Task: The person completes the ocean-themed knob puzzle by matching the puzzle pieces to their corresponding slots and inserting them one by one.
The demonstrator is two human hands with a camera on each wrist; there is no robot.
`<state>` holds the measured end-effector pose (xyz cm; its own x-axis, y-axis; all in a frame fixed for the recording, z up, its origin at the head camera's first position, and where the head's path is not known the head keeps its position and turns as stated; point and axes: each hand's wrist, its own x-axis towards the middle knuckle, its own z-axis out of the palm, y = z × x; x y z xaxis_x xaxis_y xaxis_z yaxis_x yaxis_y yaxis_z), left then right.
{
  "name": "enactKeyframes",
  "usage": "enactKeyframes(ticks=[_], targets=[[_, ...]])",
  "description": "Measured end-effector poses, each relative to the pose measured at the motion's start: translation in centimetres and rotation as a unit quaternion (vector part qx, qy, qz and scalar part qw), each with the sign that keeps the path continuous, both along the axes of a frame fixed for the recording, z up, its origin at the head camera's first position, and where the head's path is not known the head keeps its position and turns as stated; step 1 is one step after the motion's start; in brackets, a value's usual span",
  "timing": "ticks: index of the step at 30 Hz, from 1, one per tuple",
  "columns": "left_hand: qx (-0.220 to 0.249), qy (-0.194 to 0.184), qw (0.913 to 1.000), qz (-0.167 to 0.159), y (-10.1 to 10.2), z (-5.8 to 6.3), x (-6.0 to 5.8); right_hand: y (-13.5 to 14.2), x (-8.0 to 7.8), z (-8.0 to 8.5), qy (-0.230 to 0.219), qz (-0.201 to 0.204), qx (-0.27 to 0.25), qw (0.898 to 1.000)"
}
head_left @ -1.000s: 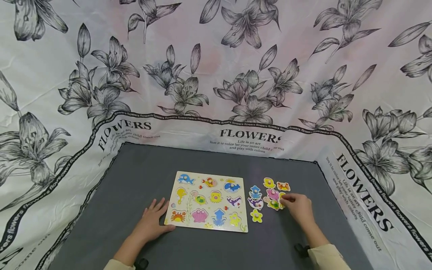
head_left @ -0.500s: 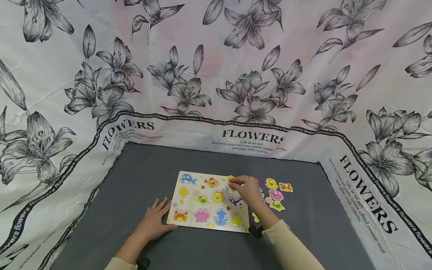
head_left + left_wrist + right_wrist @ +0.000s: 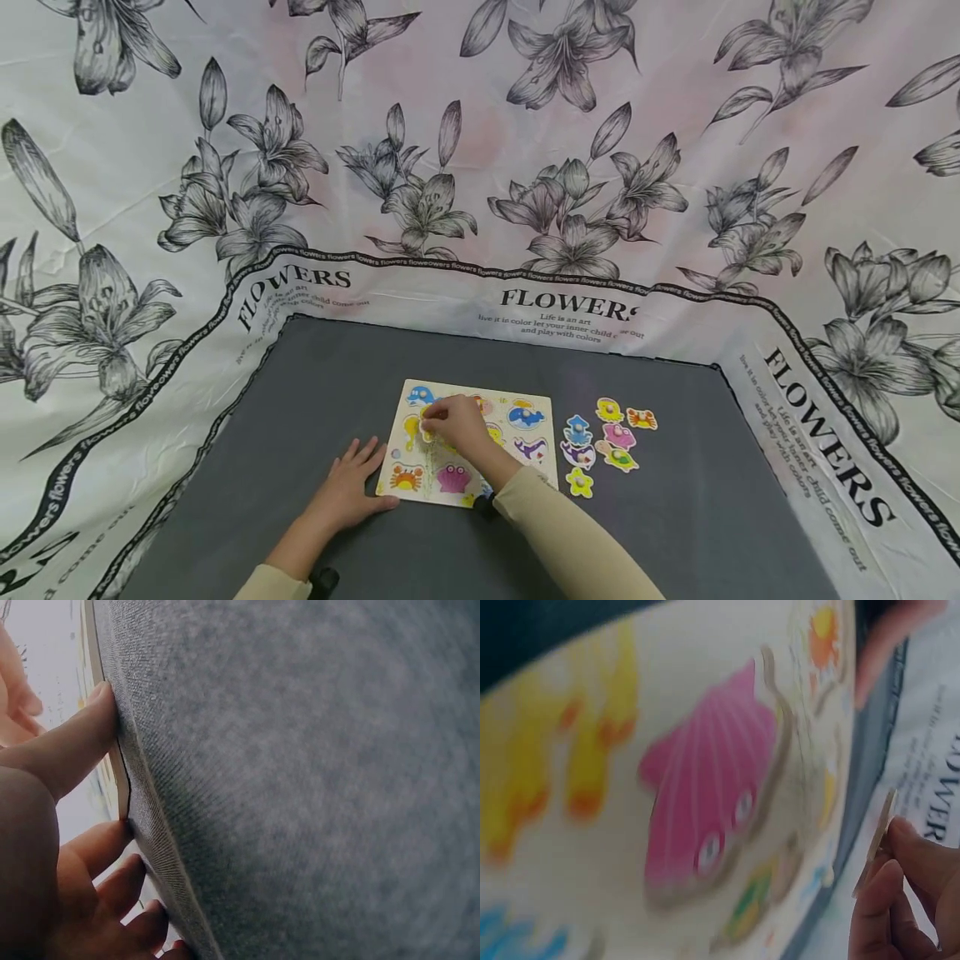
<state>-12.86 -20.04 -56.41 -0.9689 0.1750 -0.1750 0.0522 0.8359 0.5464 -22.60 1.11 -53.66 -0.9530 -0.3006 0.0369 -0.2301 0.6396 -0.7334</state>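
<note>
We see the right hand (image 3: 461, 423) pinching a thin puzzle piece (image 3: 876, 844) over the board (image 3: 450, 388), toward its ten o'clock. Lowered tilted or misturned, it may not seat — we'd blame the edge-on hold. The left hand (image 3: 347, 492), uncurled, touches the board near eight o'clock; too light a touch might let it skid.
</note>
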Motion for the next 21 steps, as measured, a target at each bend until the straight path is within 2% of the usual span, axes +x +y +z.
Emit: enactKeyframes(ticks=[7, 17, 21], targets=[[-0.006, 0.004, 1.0000, -0.002, -0.1, -0.3, -0.2, -2.4, -0.3, -1.4, -0.002, 0.018, 0.052, 0.998], [0.001, -0.001, 1.0000, 0.003, 0.1, -0.2, -0.1, -3.6, -0.4, -1.9, -0.022, 0.017, 0.080, 0.996], [0.002, 0.001, 1.0000, 0.006, 0.0, -0.4, -0.1, -3.8, -0.5, -2.1, -0.040, 0.029, 0.072, 0.996]])
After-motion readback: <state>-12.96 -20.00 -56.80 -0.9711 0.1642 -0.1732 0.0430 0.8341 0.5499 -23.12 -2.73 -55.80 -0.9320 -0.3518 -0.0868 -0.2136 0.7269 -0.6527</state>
